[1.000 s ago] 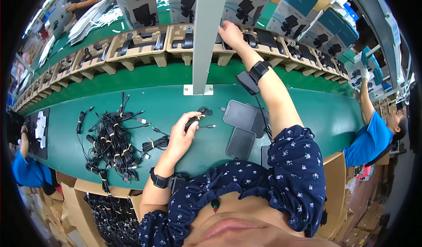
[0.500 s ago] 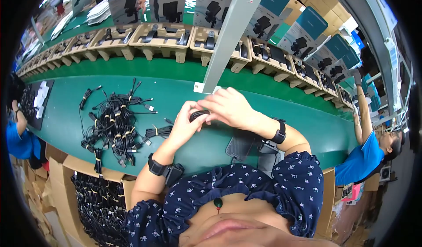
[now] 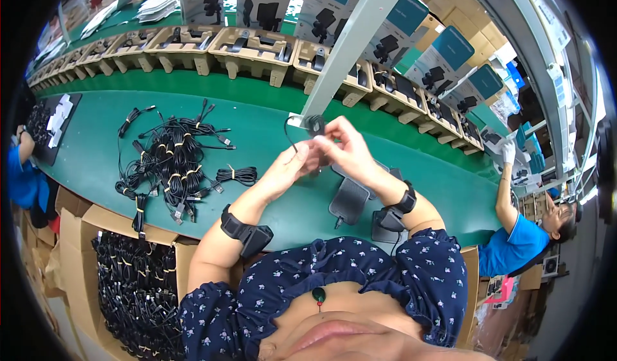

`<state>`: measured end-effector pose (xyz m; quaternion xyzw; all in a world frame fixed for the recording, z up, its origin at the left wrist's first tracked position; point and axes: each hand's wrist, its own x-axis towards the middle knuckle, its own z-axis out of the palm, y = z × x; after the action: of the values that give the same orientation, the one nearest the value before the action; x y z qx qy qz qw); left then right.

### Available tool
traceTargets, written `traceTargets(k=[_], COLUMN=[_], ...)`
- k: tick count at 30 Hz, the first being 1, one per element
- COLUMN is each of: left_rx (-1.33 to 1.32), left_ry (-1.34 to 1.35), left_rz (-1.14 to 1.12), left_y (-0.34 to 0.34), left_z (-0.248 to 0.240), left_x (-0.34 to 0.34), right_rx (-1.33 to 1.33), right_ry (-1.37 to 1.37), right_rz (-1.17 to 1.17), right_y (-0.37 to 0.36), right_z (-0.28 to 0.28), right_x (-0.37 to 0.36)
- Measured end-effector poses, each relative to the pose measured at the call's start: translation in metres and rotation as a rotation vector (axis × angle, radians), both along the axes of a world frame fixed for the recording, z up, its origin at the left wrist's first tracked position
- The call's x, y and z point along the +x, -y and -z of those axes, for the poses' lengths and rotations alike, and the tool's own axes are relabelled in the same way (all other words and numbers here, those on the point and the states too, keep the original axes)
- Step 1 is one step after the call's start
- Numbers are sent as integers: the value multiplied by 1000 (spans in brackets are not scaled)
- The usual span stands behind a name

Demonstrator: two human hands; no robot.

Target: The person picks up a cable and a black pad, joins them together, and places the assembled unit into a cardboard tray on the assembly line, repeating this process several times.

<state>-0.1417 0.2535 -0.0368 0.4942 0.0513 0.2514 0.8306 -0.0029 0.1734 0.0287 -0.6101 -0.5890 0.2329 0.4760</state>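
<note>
Both of my hands are together over the middle of the green table, working on a black cable (image 3: 287, 130). My left hand (image 3: 286, 169) is closed, thumb and fingers pressed together on the cable, which arcs up from them. My right hand (image 3: 350, 149) is closed too, its fingertips bent in beside a dark rounded part (image 3: 315, 125) that sticks up above the hands. Motion blurs the fingertips, so I cannot make out how this part joins the cable. Left of my hands lies a pile of banded black cables (image 3: 173, 162), with one tied bundle (image 3: 236, 175) apart from it.
Flat black devices (image 3: 349, 200) lie by my right forearm. Moulded cardboard trays (image 3: 250, 52) holding black parts line the far side, with printed boxes behind. A grey metal post (image 3: 350, 46) rises beyond my hands. An open carton (image 3: 183, 268) of cables stands lower left. Co-workers sit at both sides.
The compact coil between my hands has given way to a raised cable arc and a dark part sticking up. My hands have shifted slightly right. The right-hand co-worker's arm has moved.
</note>
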Motion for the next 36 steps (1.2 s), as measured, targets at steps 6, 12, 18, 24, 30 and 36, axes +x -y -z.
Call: traceTargets(k=[6,12,18,24,30,36], left_rx=[89,80,145,272,301,274], left_ry=[-107,-205,-109,-235,-245,-246], left_rz=[197,397,-26,-232,-209,-195], left_y=[-4,-19,-26,-37,-38,-36], left_z=[-4,7,3,13,28,26], left_x=[-10,-15,-15,-11,-10,-17], right_rx=[532,170,28,47,60,-12], right_ry=[1051,1115,1204,894,826,1173], right_rz=[-57,-403,29,644,678,503], right_y=[-6,14,15,-13,-86,-164], right_z=[-25,-15,-36,-48,-69,-65], right_x=[-11,-2,3,89,120,128])
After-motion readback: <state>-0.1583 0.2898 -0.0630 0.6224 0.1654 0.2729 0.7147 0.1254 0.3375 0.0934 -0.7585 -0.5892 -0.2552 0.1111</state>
